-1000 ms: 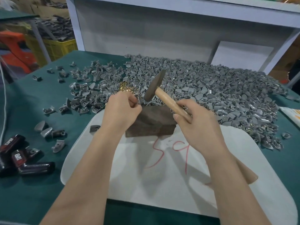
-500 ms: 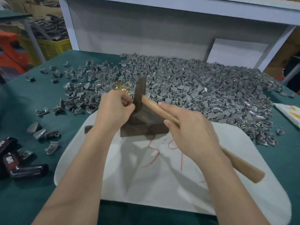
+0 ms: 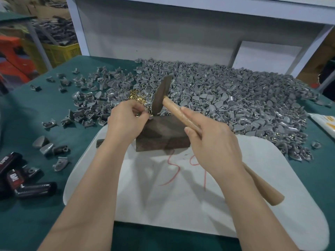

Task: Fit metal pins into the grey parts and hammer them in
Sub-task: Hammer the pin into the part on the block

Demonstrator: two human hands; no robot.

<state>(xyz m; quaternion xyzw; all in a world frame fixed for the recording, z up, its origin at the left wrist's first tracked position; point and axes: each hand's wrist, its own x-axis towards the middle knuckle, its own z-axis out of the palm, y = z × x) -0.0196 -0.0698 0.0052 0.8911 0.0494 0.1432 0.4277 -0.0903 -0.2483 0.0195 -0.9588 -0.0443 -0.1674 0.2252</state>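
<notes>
My left hand (image 3: 126, 120) pinches a small grey part at the far left corner of a dark block (image 3: 163, 134); the part is mostly hidden by my fingers. My right hand (image 3: 213, 145) grips the wooden handle of a hammer (image 3: 161, 95), its dark metal head upright just beside my left fingers, over the block's far edge. A small heap of brass pins (image 3: 137, 98) lies just behind my left hand. A big pile of grey parts (image 3: 226, 98) covers the green table behind the block.
The block sits on a white board (image 3: 181, 196) marked with red writing. Loose grey parts (image 3: 85, 105) are scattered to the left. Black handles (image 3: 23, 183) lie at the left edge. A white shelf frame (image 3: 181, 33) stands behind the table.
The hammer head came down from a raised tilt to stand upright by my left fingers. My left hand stayed at the block's corner.
</notes>
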